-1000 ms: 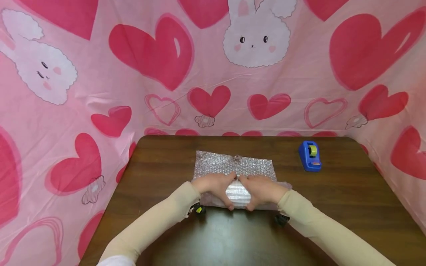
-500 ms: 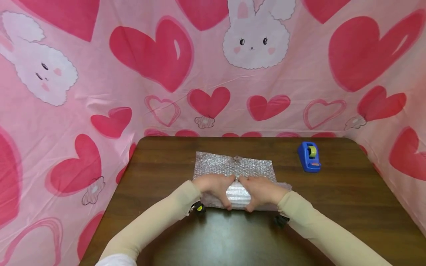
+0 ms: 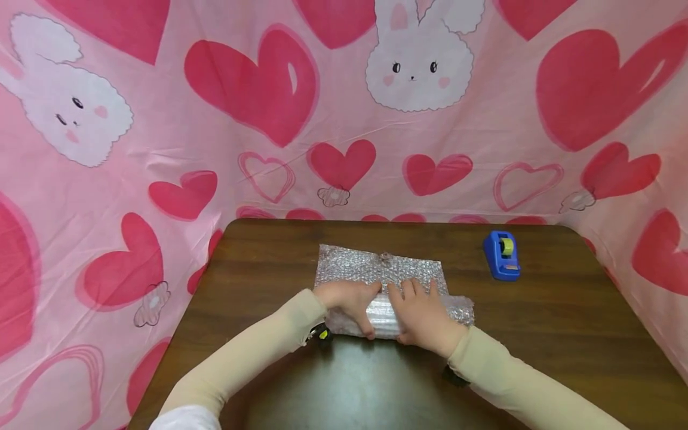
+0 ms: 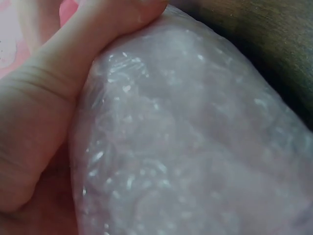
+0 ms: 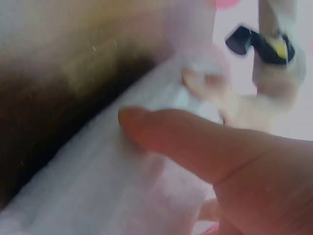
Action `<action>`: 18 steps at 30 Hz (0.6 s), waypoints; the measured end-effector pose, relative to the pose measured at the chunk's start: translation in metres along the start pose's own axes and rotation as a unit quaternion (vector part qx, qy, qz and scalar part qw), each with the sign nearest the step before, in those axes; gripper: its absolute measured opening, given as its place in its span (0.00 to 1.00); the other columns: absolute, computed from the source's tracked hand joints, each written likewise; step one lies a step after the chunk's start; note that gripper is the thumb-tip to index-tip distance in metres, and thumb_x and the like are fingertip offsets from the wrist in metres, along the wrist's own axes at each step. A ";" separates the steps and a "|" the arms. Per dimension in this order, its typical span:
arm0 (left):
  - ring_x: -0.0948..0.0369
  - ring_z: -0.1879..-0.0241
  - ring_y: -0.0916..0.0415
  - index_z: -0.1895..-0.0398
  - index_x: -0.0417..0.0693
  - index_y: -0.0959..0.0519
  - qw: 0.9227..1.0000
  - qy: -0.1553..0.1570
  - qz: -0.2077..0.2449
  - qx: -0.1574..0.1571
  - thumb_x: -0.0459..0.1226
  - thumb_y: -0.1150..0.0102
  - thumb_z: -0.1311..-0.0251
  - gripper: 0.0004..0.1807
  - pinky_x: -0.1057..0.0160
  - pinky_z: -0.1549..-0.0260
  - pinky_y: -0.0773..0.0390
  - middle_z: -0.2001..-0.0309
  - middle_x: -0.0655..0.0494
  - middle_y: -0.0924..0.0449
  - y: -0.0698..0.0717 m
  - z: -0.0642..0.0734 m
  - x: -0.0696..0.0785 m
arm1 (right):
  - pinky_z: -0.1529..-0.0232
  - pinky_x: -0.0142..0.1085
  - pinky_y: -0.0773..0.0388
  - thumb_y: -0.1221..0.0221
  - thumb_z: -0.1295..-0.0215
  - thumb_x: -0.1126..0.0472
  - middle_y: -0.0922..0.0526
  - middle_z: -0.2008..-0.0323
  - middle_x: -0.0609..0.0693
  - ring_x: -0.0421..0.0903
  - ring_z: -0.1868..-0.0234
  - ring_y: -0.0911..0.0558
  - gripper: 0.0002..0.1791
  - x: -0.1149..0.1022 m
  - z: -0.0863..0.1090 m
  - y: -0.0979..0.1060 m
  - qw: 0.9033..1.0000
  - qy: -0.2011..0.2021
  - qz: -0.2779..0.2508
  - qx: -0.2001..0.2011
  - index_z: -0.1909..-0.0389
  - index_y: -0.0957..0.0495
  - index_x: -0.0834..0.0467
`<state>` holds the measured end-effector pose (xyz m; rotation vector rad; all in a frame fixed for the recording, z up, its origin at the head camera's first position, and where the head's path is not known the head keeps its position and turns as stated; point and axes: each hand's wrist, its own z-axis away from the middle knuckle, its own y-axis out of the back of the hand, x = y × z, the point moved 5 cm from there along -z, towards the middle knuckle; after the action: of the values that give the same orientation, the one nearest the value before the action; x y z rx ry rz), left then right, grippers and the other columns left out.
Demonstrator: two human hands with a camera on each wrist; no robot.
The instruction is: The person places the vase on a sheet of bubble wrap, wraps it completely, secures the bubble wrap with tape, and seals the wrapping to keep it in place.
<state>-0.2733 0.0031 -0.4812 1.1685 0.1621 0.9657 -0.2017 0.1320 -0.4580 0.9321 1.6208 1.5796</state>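
A roll of bubble wrap (image 3: 383, 316) lies across the table, with a flat flap of bubble wrap (image 3: 349, 263) spreading behind it. My left hand (image 3: 349, 300) grips the roll left of its middle, thumb on the near side and fingers over the far side. Just beside it, my right hand (image 3: 424, 313) spans the roll, its fingers spread over the top and its thumb on the near side. Close up in the left wrist view, clear bubbled plastic (image 4: 186, 137) fills most of the frame. The right wrist view is blurred, its thumb (image 5: 171, 129) against the wrap. What lies inside the roll is hidden.
A blue tape dispenser (image 3: 501, 257) with a yellow-green roll of tape stands at the back right of the dark wooden table (image 3: 559, 322). A pink heart-and-rabbit cloth (image 3: 344, 125) hangs behind the table and along its sides.
My right hand has turned and shifted on the roll, its fingers now spread apart and more of the roll's right end showing. The left hand keeps its grip, and the wrap stays in place.
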 end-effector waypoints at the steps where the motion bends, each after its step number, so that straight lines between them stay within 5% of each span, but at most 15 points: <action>1: 0.63 0.58 0.21 0.29 0.42 0.35 1.000 -0.003 0.004 0.000 0.55 0.18 0.58 0.55 0.64 0.55 0.21 0.52 0.54 0.18 0.000 -0.001 0.000 | 0.46 0.76 0.31 0.16 0.63 0.44 0.24 0.46 0.70 0.70 0.41 0.24 0.58 -0.004 0.004 0.000 1.000 0.004 0.019 0.019 0.34 0.33 0.66; 11: 0.62 0.60 0.20 0.38 0.42 0.33 1.000 -0.023 0.010 -0.007 0.52 0.17 0.57 0.48 0.66 0.57 0.21 0.57 0.54 0.19 0.000 -0.002 0.001 | 0.49 0.65 0.24 0.15 0.69 0.40 0.25 0.49 0.66 0.65 0.47 0.24 0.61 -0.016 0.016 -0.023 0.984 0.009 0.120 0.131 0.35 0.31 0.66; 18: 0.64 0.61 0.24 0.39 0.47 0.33 1.000 -0.024 0.016 0.005 0.53 0.18 0.58 0.46 0.66 0.60 0.22 0.57 0.58 0.24 0.001 0.000 0.001 | 0.54 0.61 0.23 0.16 0.73 0.47 0.24 0.53 0.64 0.62 0.53 0.23 0.57 -0.009 0.013 -0.029 0.984 0.014 0.091 0.150 0.39 0.30 0.64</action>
<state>-0.2734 0.0038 -0.4804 1.2054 0.1109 0.9646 -0.1871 0.1309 -0.4878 1.2517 1.8719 1.4962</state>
